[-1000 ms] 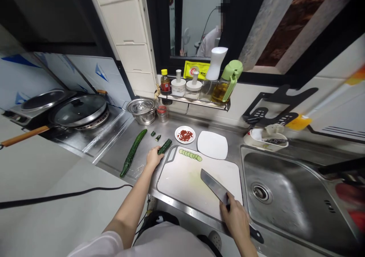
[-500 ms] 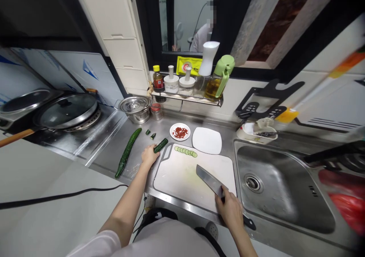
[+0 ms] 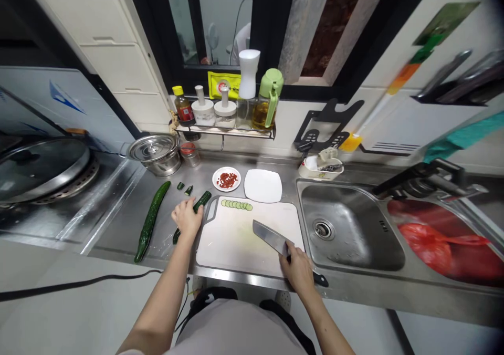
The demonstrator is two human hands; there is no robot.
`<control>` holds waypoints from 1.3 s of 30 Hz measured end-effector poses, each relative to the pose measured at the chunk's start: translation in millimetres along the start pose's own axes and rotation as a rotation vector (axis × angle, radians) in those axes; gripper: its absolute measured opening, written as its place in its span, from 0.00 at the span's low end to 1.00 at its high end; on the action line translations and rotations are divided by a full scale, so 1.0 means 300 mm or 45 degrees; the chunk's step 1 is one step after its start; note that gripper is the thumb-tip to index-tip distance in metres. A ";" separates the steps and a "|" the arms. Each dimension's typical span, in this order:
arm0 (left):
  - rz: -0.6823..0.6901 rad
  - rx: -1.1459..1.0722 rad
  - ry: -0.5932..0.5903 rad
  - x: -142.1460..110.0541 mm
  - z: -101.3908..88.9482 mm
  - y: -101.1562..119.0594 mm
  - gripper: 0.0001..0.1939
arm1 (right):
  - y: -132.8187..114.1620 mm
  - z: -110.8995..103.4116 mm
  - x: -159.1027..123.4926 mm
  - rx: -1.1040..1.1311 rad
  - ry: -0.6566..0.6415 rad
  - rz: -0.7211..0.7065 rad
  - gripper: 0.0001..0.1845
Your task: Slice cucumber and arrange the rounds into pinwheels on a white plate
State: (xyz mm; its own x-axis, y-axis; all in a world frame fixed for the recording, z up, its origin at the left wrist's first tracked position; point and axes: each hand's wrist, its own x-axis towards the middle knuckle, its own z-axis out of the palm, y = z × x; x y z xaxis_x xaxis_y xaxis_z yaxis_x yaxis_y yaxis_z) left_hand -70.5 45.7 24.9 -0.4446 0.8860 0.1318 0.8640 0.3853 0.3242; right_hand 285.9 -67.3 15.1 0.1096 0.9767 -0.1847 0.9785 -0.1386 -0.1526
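Observation:
My left hand (image 3: pixel 187 218) is closed around a dark green cucumber piece (image 3: pixel 202 201) lying on the steel counter just left of the white cutting board (image 3: pixel 236 239). My right hand (image 3: pixel 298 271) grips the handle of a cleaver (image 3: pixel 270 237) whose blade rests tilted over the board's right half. A row of cucumber slices (image 3: pixel 236 205) lies along the board's far edge. A whole cucumber (image 3: pixel 151 219) lies further left, with two small cut ends (image 3: pixel 185 188) beyond it.
A small dish of red chilli bits (image 3: pixel 227 179) and a white square plate (image 3: pixel 263 186) sit behind the board. A steel sink (image 3: pixel 346 229) is right, a lidded pot (image 3: pixel 155 153) and stove pan (image 3: pixel 39 168) left. A condiment rack (image 3: pixel 224 118) hangs above.
The camera view has swung right and down. My left hand has closed over the cucumber piece and drawn it slightly nearer. My right hand still holds the cleaver over the board.

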 end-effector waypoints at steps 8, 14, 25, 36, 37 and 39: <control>0.576 -0.229 -0.369 -0.115 0.106 0.279 0.17 | 0.000 -0.010 -0.001 0.045 -0.026 0.015 0.24; 0.650 -0.071 -0.521 -0.103 0.165 0.433 0.17 | -0.007 -0.012 -0.004 0.055 -0.049 0.056 0.25; 0.692 -0.089 -0.526 -0.106 0.169 0.468 0.13 | -0.010 -0.019 -0.006 0.080 -0.083 0.082 0.25; 0.179 -0.467 -0.808 -0.121 0.129 0.304 0.11 | -0.016 -0.046 0.000 0.051 -0.086 0.034 0.25; 0.164 -0.469 -0.830 -0.129 0.126 0.280 0.11 | -0.019 -0.055 0.001 0.047 -0.087 0.027 0.24; 0.150 -0.459 -0.842 -0.146 0.119 0.244 0.11 | -0.030 -0.078 0.002 0.041 -0.098 0.021 0.22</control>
State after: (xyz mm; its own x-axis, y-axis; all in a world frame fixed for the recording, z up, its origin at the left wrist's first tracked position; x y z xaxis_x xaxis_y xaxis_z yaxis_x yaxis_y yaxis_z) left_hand 20.7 44.3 9.4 -0.0222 0.9299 -0.3672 0.7159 0.2711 0.6434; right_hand 281.1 -61.7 39.0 0.1103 0.9589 -0.2615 0.9705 -0.1607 -0.1799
